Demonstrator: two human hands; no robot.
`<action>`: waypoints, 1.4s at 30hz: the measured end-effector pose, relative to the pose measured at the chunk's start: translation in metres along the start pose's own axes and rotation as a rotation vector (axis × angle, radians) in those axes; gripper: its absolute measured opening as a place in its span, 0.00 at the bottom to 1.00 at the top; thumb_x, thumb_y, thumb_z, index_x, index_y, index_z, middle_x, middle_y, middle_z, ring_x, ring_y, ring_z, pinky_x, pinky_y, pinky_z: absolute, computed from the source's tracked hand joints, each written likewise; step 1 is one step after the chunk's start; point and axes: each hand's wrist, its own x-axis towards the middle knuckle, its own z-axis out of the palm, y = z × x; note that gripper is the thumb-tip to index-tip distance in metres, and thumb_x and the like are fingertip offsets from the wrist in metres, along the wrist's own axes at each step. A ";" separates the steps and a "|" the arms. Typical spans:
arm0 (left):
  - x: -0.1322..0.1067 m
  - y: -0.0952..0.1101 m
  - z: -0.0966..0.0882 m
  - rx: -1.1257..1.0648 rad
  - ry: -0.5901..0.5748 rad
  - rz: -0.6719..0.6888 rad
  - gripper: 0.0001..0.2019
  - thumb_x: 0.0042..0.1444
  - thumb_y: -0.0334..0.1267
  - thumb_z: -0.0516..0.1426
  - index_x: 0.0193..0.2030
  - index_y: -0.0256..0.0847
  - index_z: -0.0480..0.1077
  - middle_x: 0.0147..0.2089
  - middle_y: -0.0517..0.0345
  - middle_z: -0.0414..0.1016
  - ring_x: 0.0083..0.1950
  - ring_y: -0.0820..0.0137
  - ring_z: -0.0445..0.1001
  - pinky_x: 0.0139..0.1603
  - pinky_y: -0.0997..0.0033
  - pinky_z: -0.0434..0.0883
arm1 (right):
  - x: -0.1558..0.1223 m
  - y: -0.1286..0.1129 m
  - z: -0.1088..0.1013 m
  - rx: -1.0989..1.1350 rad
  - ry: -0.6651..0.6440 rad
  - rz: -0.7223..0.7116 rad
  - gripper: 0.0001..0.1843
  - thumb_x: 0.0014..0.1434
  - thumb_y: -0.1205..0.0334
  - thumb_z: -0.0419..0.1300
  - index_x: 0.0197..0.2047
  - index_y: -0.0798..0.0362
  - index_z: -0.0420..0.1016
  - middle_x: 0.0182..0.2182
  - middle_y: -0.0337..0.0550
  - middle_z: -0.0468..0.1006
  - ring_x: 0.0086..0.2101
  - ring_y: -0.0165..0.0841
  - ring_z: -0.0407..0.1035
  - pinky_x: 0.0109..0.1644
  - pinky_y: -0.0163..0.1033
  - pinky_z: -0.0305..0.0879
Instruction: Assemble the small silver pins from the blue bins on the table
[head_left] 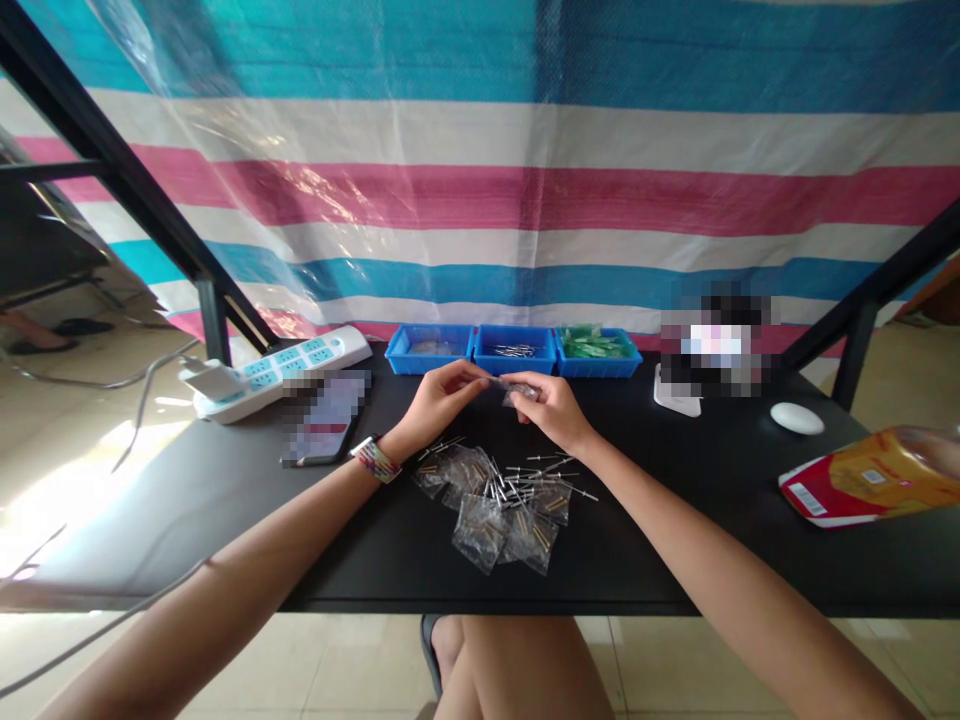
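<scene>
My left hand (pixel 442 397) and my right hand (pixel 546 405) meet above the black table (pixel 712 520), both pinched on a small clear plastic bag (pixel 517 391) held between them. Below the hands lies a heap of several small clear bags (pixel 491 515) with small brass-coloured parts inside, mixed with loose thin metal pins (pixel 517 482). A woven band sits on my left wrist (pixel 376 460).
Three blue trays (pixel 514 350) stand in a row at the table's back edge, the right one holding green parts. A white power strip (pixel 281 372) and a phone (pixel 324 420) lie at the left. A white stand (pixel 676 398), a white mouse (pixel 796 417) and a red-yellow packet (pixel 870 487) are at the right.
</scene>
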 end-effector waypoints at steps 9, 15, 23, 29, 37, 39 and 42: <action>-0.001 0.004 -0.001 -0.038 -0.040 -0.041 0.17 0.64 0.40 0.65 0.57 0.38 0.79 0.38 0.55 0.84 0.40 0.67 0.82 0.45 0.69 0.78 | 0.001 0.002 0.003 0.028 0.012 -0.013 0.20 0.63 0.43 0.66 0.33 0.53 0.78 0.21 0.34 0.71 0.18 0.27 0.66 0.24 0.34 0.60; -0.001 0.004 -0.004 0.007 -0.131 -0.028 0.13 0.65 0.39 0.63 0.52 0.38 0.83 0.49 0.48 0.87 0.50 0.60 0.85 0.56 0.60 0.80 | 0.005 0.003 0.004 0.311 -0.016 0.098 0.23 0.57 0.41 0.71 0.31 0.53 0.75 0.20 0.32 0.69 0.18 0.25 0.62 0.22 0.33 0.56; 0.004 0.000 -0.010 0.141 0.237 0.038 0.12 0.63 0.48 0.68 0.39 0.41 0.81 0.39 0.54 0.81 0.39 0.66 0.80 0.39 0.69 0.77 | 0.002 -0.006 0.001 0.423 -0.121 0.197 0.17 0.53 0.54 0.70 0.43 0.56 0.82 0.23 0.34 0.74 0.20 0.27 0.66 0.25 0.34 0.61; 0.017 -0.014 -0.027 -0.104 0.565 -0.032 0.20 0.60 0.54 0.70 0.45 0.41 0.72 0.36 0.59 0.79 0.30 0.69 0.82 0.31 0.72 0.77 | 0.006 0.005 0.002 0.456 0.021 0.137 0.26 0.50 0.53 0.76 0.48 0.50 0.72 0.28 0.35 0.82 0.21 0.28 0.69 0.26 0.34 0.65; 0.014 -0.014 -0.035 -0.006 0.295 -0.051 0.27 0.72 0.55 0.55 0.69 0.40 0.67 0.62 0.39 0.81 0.51 0.58 0.86 0.50 0.56 0.83 | 0.010 0.016 -0.001 0.328 0.103 0.155 0.24 0.49 0.48 0.75 0.39 0.49 0.68 0.26 0.36 0.82 0.21 0.29 0.72 0.26 0.33 0.68; 0.009 -0.007 -0.031 0.300 0.131 0.074 0.23 0.71 0.48 0.58 0.68 0.42 0.72 0.64 0.42 0.80 0.59 0.54 0.82 0.62 0.48 0.78 | 0.011 0.015 -0.001 0.287 0.104 0.167 0.22 0.50 0.49 0.73 0.40 0.50 0.70 0.26 0.36 0.81 0.21 0.29 0.72 0.26 0.33 0.69; 0.004 -0.001 -0.024 0.737 -0.103 0.242 0.21 0.72 0.41 0.57 0.68 0.48 0.76 0.69 0.48 0.77 0.66 0.50 0.72 0.73 0.39 0.66 | 0.012 0.015 0.001 0.226 0.082 0.161 0.20 0.51 0.49 0.71 0.40 0.51 0.72 0.24 0.35 0.80 0.21 0.29 0.72 0.24 0.33 0.67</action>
